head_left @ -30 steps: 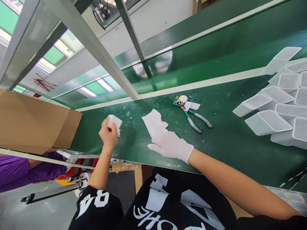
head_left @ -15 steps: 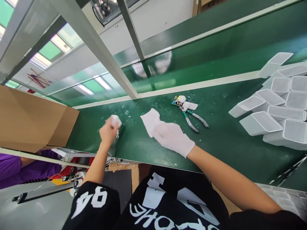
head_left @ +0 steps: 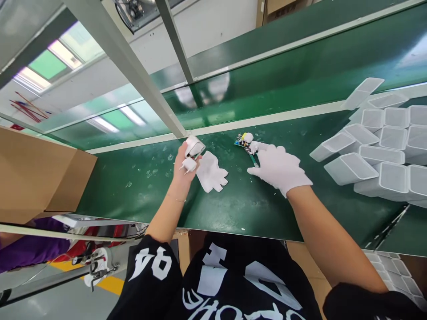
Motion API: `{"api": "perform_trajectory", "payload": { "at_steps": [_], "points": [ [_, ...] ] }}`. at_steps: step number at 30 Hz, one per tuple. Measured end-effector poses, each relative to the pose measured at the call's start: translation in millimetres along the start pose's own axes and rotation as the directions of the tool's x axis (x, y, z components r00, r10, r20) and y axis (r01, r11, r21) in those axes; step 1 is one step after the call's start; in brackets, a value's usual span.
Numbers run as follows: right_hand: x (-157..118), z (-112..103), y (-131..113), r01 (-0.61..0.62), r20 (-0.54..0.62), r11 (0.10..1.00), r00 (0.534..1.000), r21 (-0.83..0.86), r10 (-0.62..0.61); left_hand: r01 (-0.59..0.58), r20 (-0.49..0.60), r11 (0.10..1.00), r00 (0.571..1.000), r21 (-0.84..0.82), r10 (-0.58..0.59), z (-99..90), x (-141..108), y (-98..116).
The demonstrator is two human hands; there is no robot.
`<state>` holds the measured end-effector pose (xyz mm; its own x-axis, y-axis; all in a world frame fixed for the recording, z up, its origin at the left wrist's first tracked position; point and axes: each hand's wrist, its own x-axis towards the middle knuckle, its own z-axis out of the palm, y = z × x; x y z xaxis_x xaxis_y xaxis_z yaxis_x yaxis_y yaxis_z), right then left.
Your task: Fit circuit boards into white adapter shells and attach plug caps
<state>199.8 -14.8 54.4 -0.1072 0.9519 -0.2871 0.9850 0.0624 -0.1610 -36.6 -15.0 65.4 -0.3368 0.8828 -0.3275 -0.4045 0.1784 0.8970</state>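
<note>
hands (head_left: 279,170) between cardboard box (head_left: 35,171) and containers (head_left: 352,169)

Deep green flecked with pale smudges colours the worktop (head_left: 240,218) across the middle of the frame, bordered by an off-white rail (head_left: 273,118). Left of centre, plain white marks the pronged unit (head_left: 189,165) in the left hand (head_left: 182,170); white, too, are the loose glove (head_left: 211,173) at centre and the gloved right hand (head_left: 282,169). Beside it, a circuit board (head_left: 238,142) mixes green-blue with yellow, and pliers (head_left: 254,159) show a green grip. Translucent white containers (head_left: 382,155) crowd the right; a brown carton (head_left: 33,169), the left. Below, a black shirt (head_left: 240,253) carries white lettering; lower left, a purple garment (head_left: 33,249) and yellow floor stripe (head_left: 111,284).
</note>
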Motion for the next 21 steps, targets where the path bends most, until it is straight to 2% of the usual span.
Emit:
{"api": "perform_trajectory", "payload": {
  "at_steps": [2,4,6,7,8,9,11,12,14,17,21],
  "points": [
    [-0.4,-1.1,-2.1,-0.021,0.034,1.000,0.999,-0.002,0.021,0.113,0.072,0.993,0.991,-0.042,-0.110,14.4,7.4,-10.7],
    [-1.3,-5.0,-1.6,0.001,0.065,1.000,0.998,0.010,-0.002,0.176,0.105,0.982,0.980,-0.064,-0.169,18.3,11.7,-18.2],
    [-3.5,-9.3,0.5,0.077,0.109,0.993,0.990,0.088,-0.086,0.204,0.109,0.974,0.975,-0.097,-0.193,14.4,14.2,-22.3],
    [-4.9,-10.6,1.0,0.132,0.129,0.971,0.979,0.198,-0.159,0.208,0.102,0.971,0.975,-0.114,-0.196,11.2,15.1,-23.4],
    [-6.5,-11.0,0.7,0.182,0.141,0.917,0.959,0.355,-0.245,0.206,0.092,0.970,0.977,-0.130,-0.195,7.8,15.8,-24.0],
    [-8.3,-10.1,-0.6,0.214,0.141,0.820,0.932,0.531,-0.334,0.198,0.078,0.969,0.979,-0.145,-0.188,5.0,16.3,-24.3],
    [-11.7,-5.0,-6.5,0.193,0.119,0.557,0.872,0.808,-0.475,0.166,0.045,0.972,0.986,-0.167,-0.160,1.9,16.7,-25.0],
    [-13.2,-1.2,-10.6,0.154,0.116,0.458,0.854,0.876,-0.508,0.144,0.027,0.974,0.990,-0.175,-0.142,1.9,16.5,-25.5],
    [-15.7,7.3,-19.1,0.085,0.116,0.353,0.851,0.932,-0.512,0.097,-0.010,0.978,0.995,-0.185,-0.100,3.7,15.6,-27.1],
    [-17.2,16.1,-27.5,0.051,0.098,0.306,0.887,0.951,-0.451,-0.032,-0.047,0.988,0.999,-0.154,0.025,6.9,12.6,-30.1],
    [-16.8,14.9,-27.6,0.057,0.111,0.394,0.914,0.917,-0.390,-0.188,-0.034,0.981,0.982,-0.048,0.186,6.1,8.0,-32.4]
  ]
}}
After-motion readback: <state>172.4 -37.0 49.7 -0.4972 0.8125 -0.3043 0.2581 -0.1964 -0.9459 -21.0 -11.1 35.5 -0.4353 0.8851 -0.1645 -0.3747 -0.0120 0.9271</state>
